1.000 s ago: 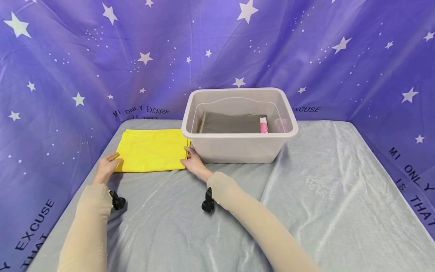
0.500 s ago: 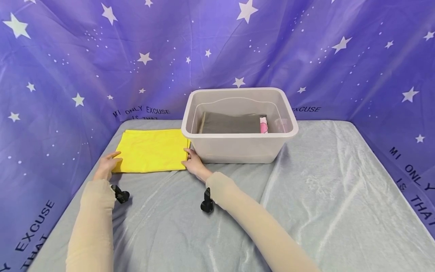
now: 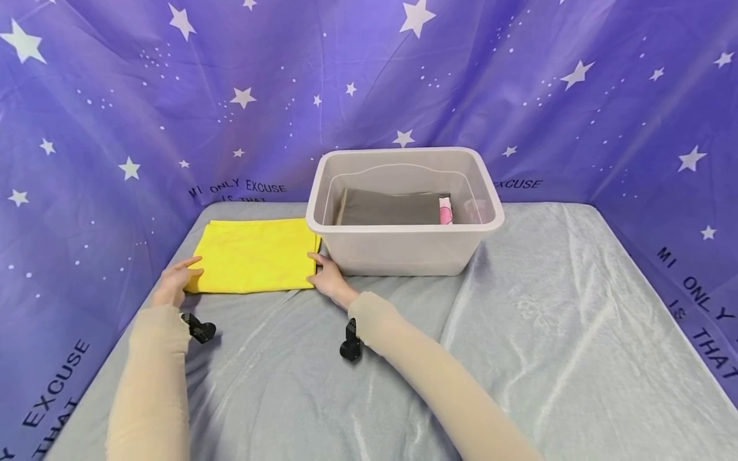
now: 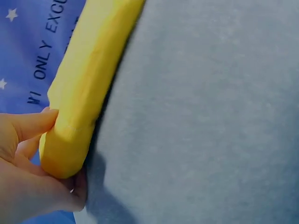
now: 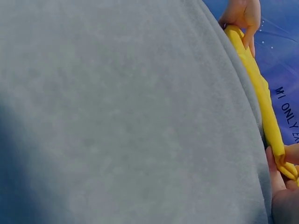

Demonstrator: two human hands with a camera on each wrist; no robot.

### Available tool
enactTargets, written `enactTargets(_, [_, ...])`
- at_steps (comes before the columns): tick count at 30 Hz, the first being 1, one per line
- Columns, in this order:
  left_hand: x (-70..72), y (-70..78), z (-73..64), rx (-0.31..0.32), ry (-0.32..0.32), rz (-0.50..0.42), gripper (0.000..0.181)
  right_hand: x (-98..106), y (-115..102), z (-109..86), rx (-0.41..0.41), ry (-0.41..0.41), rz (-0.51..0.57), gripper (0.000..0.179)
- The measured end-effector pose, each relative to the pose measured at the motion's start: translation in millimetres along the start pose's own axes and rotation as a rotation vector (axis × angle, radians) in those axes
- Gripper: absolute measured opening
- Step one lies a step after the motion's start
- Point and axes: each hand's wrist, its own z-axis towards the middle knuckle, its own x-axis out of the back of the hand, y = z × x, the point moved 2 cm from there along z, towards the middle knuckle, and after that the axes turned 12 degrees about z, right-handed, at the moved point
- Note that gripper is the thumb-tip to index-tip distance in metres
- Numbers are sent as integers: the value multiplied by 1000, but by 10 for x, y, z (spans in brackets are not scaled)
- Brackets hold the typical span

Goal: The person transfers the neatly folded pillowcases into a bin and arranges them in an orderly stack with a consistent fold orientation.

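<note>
A folded yellow cloth [image 3: 256, 256] lies flat at the left of the bed-like surface, its right end beside the plastic bin. My left hand [image 3: 175, 280] holds its left end near the front corner. In the left wrist view one digit presses the top of the thick yellow fold [image 4: 88, 79] and another reaches underneath. My right hand [image 3: 330, 279] grips the opposite end near the front, close against the bin. The right wrist view shows both hands at the two ends of the cloth's front edge [image 5: 261, 93].
A pale grey plastic bin [image 3: 403, 251] stands at the back middle. Inside it are a dark grey folded piece [image 3: 392, 209] and a small pink-and-white item [image 3: 446, 210]. Grey plush fabric [image 3: 553, 333] covers the surface; a purple star-print curtain [image 3: 346, 51] hangs behind and at both sides.
My left hand has shifted slightly left, and the cloth's front left corner has been drawn out a little with it. My right hand keeps its hold in about the same place.
</note>
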Motion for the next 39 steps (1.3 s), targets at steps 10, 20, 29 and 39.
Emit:
enactTargets(10, [148, 53, -150, 6, -176, -305, 67, 0, 0, -10, 2, -7, 94, 59])
enactTargets(20, [197, 218, -345, -45, -231, -329, 65, 30, -215, -110, 19, -154, 199, 59])
enactTargets(29, [245, 253, -464, -115, -244, -385, 40, 116, -311, -209, 80, -274, 166, 62])
enactTargets(39, [272, 268, -619, -202, -303, -519, 34, 174, -425, -294, 109, -372, 185, 64])
